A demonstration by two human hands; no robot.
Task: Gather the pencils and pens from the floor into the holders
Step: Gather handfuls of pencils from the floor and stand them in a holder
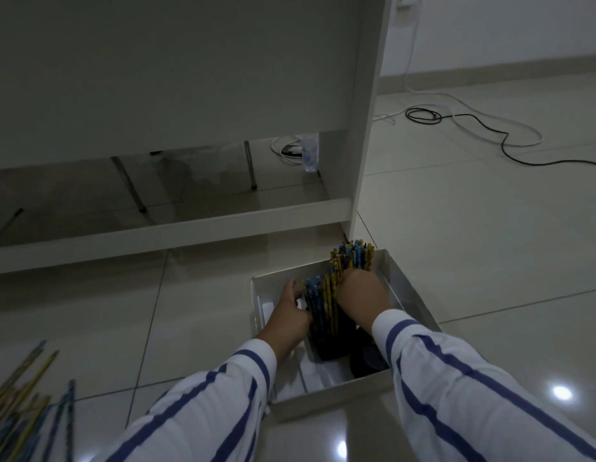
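Observation:
A white cardboard box (410, 291) sits on the tiled floor. Inside it stand dark holders (333, 341) packed with blue and yellow pencils (323, 301); a second bunch of pencils (355, 256) rises at the box's far side. My left hand (290, 315) grips the left side of the near bunch, thumb up. My right hand (360, 293) is curled over the tops of the pencils from the right. Several loose blue and yellow pencils (26, 405) lie on the floor at the lower left.
A white desk panel (370, 128) and its low shelf (169, 235) stand just behind the box. Black and white cables (463, 125) trail across the floor at the right. A plastic bottle (310, 155) stands under the desk.

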